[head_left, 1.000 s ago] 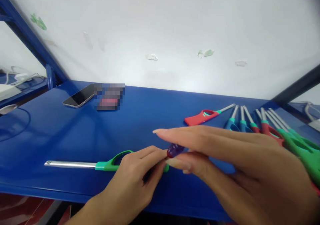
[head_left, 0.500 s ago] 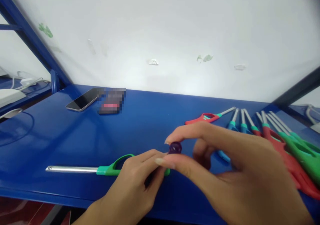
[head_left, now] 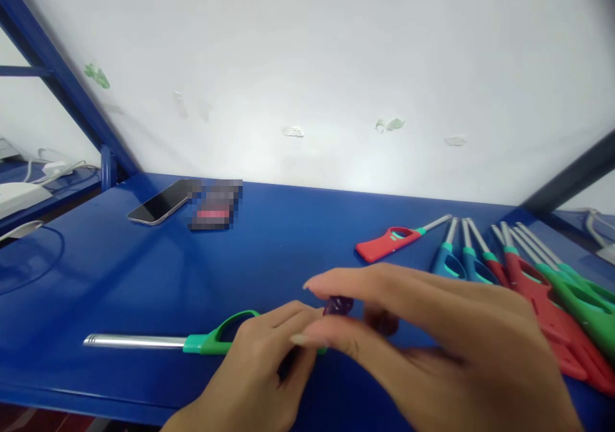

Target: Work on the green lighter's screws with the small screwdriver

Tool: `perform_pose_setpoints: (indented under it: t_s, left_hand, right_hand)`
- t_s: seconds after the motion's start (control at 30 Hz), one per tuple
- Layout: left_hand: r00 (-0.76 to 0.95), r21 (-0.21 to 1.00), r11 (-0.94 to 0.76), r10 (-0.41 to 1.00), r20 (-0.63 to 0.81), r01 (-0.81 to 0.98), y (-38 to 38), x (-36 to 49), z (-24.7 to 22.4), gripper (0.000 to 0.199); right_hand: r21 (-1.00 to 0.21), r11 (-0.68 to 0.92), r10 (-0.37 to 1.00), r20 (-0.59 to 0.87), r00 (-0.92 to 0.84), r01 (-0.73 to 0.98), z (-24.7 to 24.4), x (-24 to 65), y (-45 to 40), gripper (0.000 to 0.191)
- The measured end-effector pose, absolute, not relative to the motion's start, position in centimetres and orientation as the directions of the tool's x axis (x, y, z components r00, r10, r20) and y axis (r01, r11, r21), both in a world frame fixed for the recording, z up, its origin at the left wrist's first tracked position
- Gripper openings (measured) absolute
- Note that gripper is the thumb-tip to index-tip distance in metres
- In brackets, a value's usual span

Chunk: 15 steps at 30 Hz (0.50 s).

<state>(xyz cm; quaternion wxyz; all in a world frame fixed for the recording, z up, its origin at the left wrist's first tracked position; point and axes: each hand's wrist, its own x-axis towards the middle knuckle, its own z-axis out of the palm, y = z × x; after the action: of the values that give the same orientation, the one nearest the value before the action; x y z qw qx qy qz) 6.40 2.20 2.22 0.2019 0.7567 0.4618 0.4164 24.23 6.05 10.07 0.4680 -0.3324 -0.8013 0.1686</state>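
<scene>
Near the desk's front edge, my left hand [head_left: 269, 361] is closed over the handle of a green gas lighter [head_left: 218, 339]. The lighter's long silver tube points left, and its trigger loop shows beside my knuckles. A small green bit of the handle shows past my fingers on the right. My right hand [head_left: 432, 342] has thumb and index finger around a small dark purple rounded piece [head_left: 338, 306], like the end of a tool handle. This piece is just right of my left fingertips; whatever lies below it is hidden by my hands.
Several blue, red and green lighters [head_left: 533, 278] lie in a row at the right. A single red lighter [head_left: 384, 245] lies beyond my right hand. Toward the back left are a phone [head_left: 161, 202] and a pixelated dark item [head_left: 216, 204]. A white wall [head_left: 307, 66] stands behind the blue desk [head_left: 288, 227].
The view has tilted up slightly, so everything sits lower. My right thumb and index finger have shifted and turned around the purple piece. My left hand keeps its place on the lighter.
</scene>
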Motion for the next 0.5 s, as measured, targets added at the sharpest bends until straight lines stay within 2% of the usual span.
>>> perform_pose_setpoints:
  t_s: [0.1, 0.2, 0.27, 0.37, 0.5]
  left_hand:
    - [0.225, 0.685, -0.509, 0.856, 0.465, 0.522, 2.3, 6.5, 2.3, 0.022]
    - [0.224, 0.665, -0.55, 0.828, 0.515, 0.505, 2.4, 6.5, 2.5, 0.025]
    - [0.224, 0.654, -0.55, 0.826, 0.517, 0.52, 2.4, 6.4, 2.5, 0.026]
    - [0.255, 0.662, -0.531, 0.844, 0.473, 0.53, 2.4, 6.3, 2.5, 0.024]
    - [0.266, 0.686, -0.508, 0.86, 0.435, 0.522, 2.3, 6.2, 2.3, 0.025]
  right_hand:
    - [-0.524, 0.788, 0.611, 0.605, -0.51, 0.323, 9.7, 25.0, 6.5, 0.036]
    - [-0.508, 0.814, 0.569, 0.601, -0.561, 0.281, 9.8, 25.6, 6.9, 0.032]
    - [-0.517, 0.806, 0.585, 0.623, -0.52, 0.287, 9.9, 25.5, 7.0, 0.026]
    - [-0.507, 0.794, 0.605, 0.709, -0.363, 0.334, 9.7, 25.0, 6.7, 0.015]
    - [-0.56, 0.733, 0.665, 0.709, -0.233, 0.387, 9.4, 24.6, 6.0, 0.017]
